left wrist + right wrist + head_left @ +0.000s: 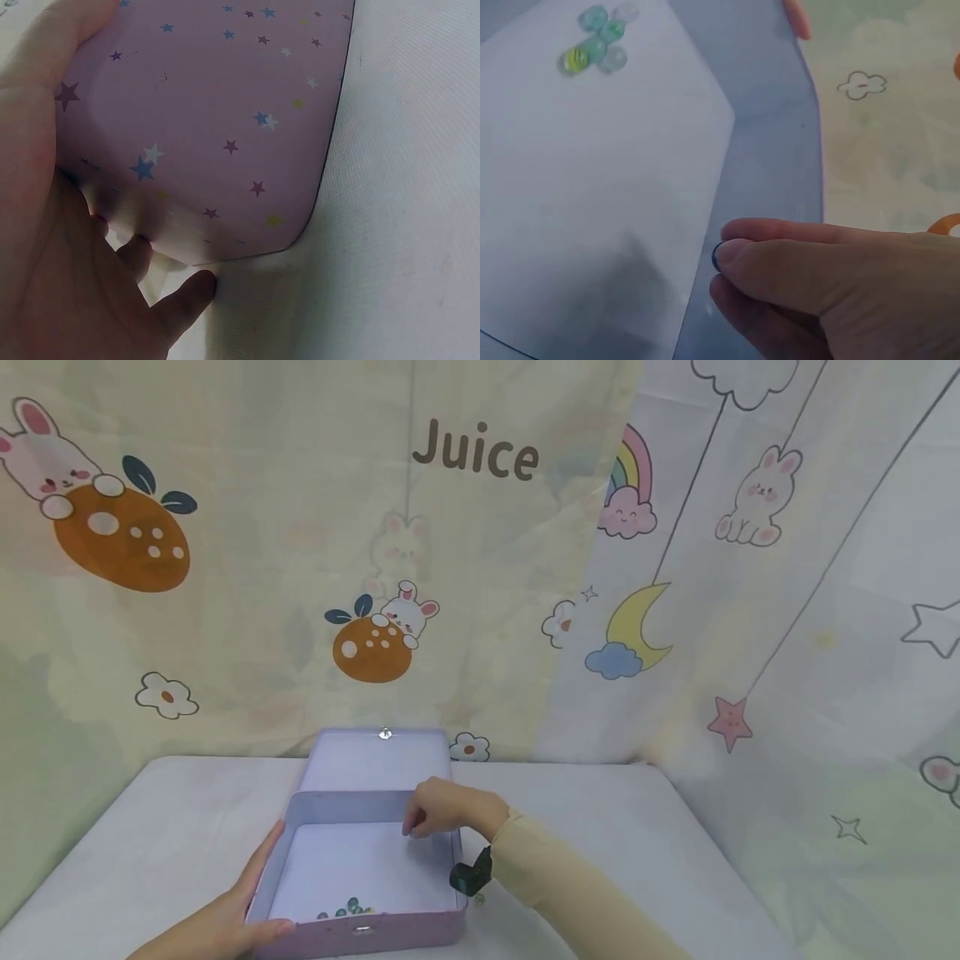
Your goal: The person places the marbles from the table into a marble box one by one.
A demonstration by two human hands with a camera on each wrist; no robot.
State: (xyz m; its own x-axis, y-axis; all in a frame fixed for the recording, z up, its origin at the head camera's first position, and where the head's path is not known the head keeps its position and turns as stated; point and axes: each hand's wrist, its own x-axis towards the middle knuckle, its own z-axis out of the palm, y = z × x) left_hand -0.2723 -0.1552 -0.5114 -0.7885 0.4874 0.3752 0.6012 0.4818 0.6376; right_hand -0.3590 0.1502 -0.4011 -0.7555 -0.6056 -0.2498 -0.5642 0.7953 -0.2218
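Note:
A lilac tin box (412, 932) with a star pattern stands with its lid (378, 760) swung back. At its near left corner, my left hand (238, 893) holds the box, fingers along the left wall and thumb at the front rim. Several glass marbles (353, 904) lie inside by the front wall; green, clear and yellow ones (594, 49) show in the right wrist view. Over the back right part of the box is my right hand (441, 808). Its thumb and fingers pinch a small dark blue marble (716, 256), mostly covered by the fingertips.
Outside the box, a marble (479, 900) lies on the white table (600, 843) by the right wall, below the right wrist's dark strap device (471, 872). A printed curtain (247, 610) hangs behind the table. The metal clasp (386, 733) sits on the lid's far edge.

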